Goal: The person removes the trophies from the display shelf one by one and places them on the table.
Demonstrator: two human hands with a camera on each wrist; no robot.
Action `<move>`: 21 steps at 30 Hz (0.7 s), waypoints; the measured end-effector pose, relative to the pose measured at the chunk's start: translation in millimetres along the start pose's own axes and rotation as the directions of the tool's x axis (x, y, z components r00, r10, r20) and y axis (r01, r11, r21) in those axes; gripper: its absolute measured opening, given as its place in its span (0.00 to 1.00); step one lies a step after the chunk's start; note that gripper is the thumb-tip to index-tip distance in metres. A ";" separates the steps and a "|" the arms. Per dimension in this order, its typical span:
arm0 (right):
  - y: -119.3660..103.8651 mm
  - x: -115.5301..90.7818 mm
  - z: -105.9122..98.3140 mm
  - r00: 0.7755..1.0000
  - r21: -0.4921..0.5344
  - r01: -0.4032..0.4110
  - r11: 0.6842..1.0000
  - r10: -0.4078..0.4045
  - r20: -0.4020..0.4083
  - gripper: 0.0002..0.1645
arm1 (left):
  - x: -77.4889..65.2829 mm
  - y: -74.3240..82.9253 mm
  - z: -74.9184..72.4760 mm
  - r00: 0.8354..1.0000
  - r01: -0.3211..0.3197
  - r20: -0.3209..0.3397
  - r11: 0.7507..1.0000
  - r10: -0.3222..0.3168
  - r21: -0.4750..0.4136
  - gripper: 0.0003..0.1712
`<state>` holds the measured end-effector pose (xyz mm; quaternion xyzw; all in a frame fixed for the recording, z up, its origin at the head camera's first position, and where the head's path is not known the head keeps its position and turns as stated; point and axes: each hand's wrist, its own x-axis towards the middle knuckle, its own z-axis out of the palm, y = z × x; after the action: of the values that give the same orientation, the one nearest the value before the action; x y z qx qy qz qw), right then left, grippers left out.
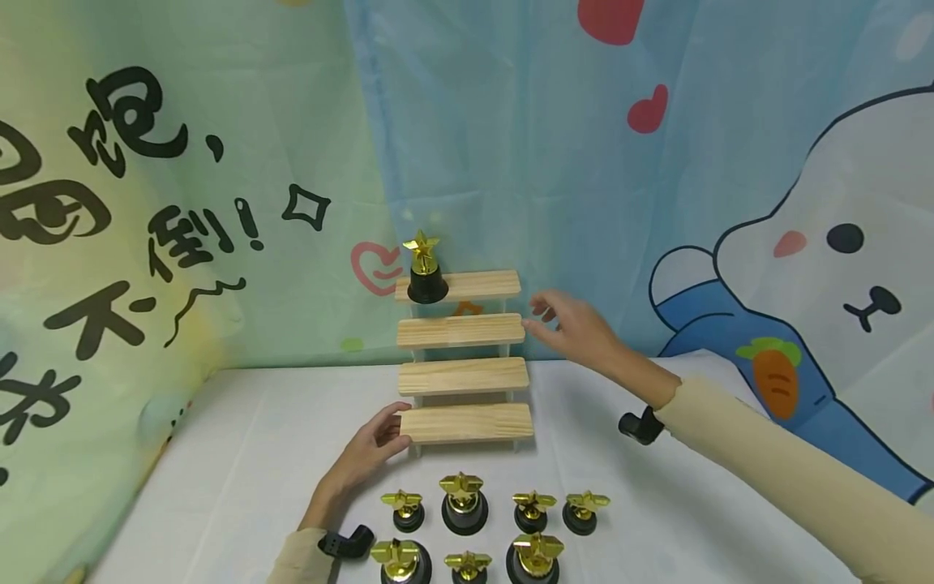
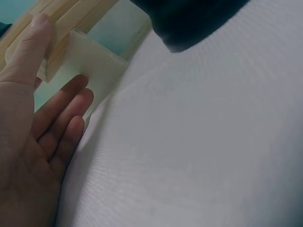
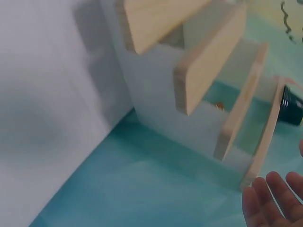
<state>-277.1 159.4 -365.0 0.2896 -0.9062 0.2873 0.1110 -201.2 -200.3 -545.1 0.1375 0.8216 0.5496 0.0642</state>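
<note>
A four-step wooden display stand (image 1: 464, 377) stands on the white cloth. One star trophy (image 1: 426, 280), gold on a black base, is upright at the left end of its top step. My left hand (image 1: 370, 444) holds the left end of the lowest step. In the left wrist view, the thumb (image 2: 29, 49) lies along the plank while the other fingers extend beside the pale side support (image 2: 97, 61). To the right of the upper steps is my right hand (image 1: 576, 326), holding nothing, its fingers loosely bent. The right wrist view catches only its fingertips, close to the step ends.
Several more gold star trophies (image 1: 464, 507), larger and smaller, stand in two rough rows in front of the stand. Behind rises a printed fabric backdrop (image 1: 467, 122) with lettering and a cartoon bear. White cloth (image 1: 241, 454) covers the table.
</note>
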 end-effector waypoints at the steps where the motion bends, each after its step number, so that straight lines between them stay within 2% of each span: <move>1: 1.6 3.3 -0.2 1.000 -0.008 -0.007 1.000 0.007 -0.009 0.20 | -0.1 0.2 -0.1 1.000 0.005 0.001 1.000 -0.005 0.001 0.32; 7: 5.2 16.3 -1.6 0.999 -0.014 -0.025 1.000 0.024 -0.034 0.21 | 0.6 1.7 -0.4 0.999 0.041 0.003 0.999 -0.041 0.006 0.31; 16: -0.4 34.7 1.5 0.999 -0.027 -0.011 1.000 0.010 -0.040 0.22 | 1.3 2.1 -1.2 0.999 0.032 0.007 0.999 -0.032 0.010 0.32; 21: -13.3 54.0 3.4 0.998 0.018 -0.069 0.997 0.069 0.001 0.26 | 1.3 0.6 0.0 1.000 0.017 0.012 1.000 -0.017 0.002 0.32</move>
<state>-313.0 123.6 -341.8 0.2593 -0.9131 0.2989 0.0985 -202.4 -199.7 -544.5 0.1337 0.8229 0.5474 0.0737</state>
